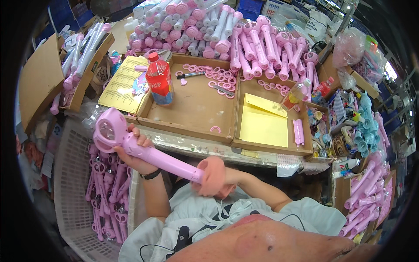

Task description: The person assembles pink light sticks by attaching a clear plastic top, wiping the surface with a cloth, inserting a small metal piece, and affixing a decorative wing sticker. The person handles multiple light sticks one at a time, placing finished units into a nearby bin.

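Head view: cluttered workbench point(196, 146), two cardboard trays point(192, 109), one red bottle point(159, 78). Left hand point(137, 150) gripping one pink wand point(144, 148); right hand point(214, 177) closed around its end.

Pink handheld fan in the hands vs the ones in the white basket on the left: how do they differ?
The held fan is a single piece, gripped by the left hand at its handle and the right hand at its base; the basket fans are many, lying loose. The held one slants above the table edge; the basket ones lie heaped low in the white basket. Both are pink, with round heads and long handles.
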The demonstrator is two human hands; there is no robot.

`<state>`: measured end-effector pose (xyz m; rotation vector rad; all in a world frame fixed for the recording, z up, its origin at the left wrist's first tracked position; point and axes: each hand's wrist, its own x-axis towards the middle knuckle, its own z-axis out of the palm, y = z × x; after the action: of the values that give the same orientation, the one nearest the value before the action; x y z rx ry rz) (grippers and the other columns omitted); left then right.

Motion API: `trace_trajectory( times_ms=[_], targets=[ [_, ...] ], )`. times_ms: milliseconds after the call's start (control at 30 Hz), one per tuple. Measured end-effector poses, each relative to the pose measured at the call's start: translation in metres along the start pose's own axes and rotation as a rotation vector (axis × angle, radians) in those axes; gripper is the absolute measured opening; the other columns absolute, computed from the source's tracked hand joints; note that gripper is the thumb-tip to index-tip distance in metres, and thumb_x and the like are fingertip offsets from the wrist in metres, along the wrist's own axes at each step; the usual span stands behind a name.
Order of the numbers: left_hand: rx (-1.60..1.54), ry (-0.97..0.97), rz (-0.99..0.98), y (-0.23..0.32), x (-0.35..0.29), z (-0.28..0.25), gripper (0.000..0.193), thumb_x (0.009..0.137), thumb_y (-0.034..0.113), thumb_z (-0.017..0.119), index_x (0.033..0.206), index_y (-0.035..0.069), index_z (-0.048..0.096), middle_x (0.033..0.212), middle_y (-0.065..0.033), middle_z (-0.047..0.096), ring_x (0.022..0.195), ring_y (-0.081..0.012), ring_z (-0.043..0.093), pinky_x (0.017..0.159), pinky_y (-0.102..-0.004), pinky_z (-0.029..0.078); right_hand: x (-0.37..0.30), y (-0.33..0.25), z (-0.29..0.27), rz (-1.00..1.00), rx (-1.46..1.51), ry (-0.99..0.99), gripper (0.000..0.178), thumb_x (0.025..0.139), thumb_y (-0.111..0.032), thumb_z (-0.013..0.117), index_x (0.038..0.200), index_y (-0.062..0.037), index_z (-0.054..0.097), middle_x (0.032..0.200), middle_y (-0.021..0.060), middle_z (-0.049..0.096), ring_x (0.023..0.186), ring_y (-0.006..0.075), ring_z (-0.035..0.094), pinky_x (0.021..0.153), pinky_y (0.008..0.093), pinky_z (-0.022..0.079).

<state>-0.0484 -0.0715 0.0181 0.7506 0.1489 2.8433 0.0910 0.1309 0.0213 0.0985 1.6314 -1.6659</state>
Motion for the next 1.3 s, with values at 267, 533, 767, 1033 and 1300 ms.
trace_trajectory(
  times_ms=[267,533,767,1033,1300],
  targets=[
    [0.516,0.032,-0.035,0.029,0.024,0.016,0.070,0.082,0.044,0.064,0.124,-0.005,0.036,0.092,-0.0075,0.047,0.065,-0.0123,0.047,0.054,-0.0215,0.041,0.024,0.042,0.002,-0.140,0.260,0.476,0.032,0.094,-0.033,0.042,0.102,-0.0057,0.058,0.073,0.0072,0.058,0.067,0.0140,0.058,0.061,0.0249,0.047],
    [1.261,-0.026,-0.581,-0.061,-0.012,0.022,0.059,0.078,0.011,0.066,0.128,0.001,0.037,0.120,-0.0103,0.046,0.100,-0.0162,0.052,0.082,-0.0303,0.047,0.040,0.020,0.001,-1.104,-0.441,0.977,0.043,0.083,-0.019,0.055,0.122,-0.0018,0.047,0.139,0.0290,0.016,0.132,0.0437,0.016,0.105,0.0441,0.023],
    [1.750,-0.116,-0.568,-0.080,-0.042,0.043,0.079,0.072,0.020,0.071,0.136,0.004,0.027,0.132,-0.0216,0.039,0.114,-0.0348,0.049,0.088,-0.0368,0.043,0.047,-0.018,-0.032,-1.082,-0.269,1.203,0.050,0.088,-0.012,0.050,0.136,-0.0087,0.037,0.146,0.0239,0.008,0.137,0.0382,0.010,0.110,0.0391,0.014],
    [2.015,-0.122,-0.352,-0.082,-0.048,0.035,0.072,0.082,0.022,0.060,0.139,0.008,0.020,0.123,-0.0239,0.047,0.100,-0.0428,0.054,0.077,-0.0445,0.046,0.062,-0.024,-0.009,-1.094,0.136,1.042,0.065,0.092,-0.019,0.051,0.142,0.0010,0.014,0.144,0.0165,0.020,0.133,0.0270,0.023,0.107,0.0342,0.022],
    [1.949,-0.278,-0.300,-0.078,-0.055,0.043,0.088,0.067,0.013,0.075,0.136,0.000,0.022,0.120,-0.0253,0.048,0.103,-0.0397,0.055,0.081,-0.0408,0.048,0.032,-0.045,-0.051,-0.801,0.597,0.697,0.034,0.097,-0.030,0.041,0.118,-0.0036,0.040,0.107,0.0090,0.054,0.086,0.0152,0.059,0.070,0.0264,0.051]
  ],
)
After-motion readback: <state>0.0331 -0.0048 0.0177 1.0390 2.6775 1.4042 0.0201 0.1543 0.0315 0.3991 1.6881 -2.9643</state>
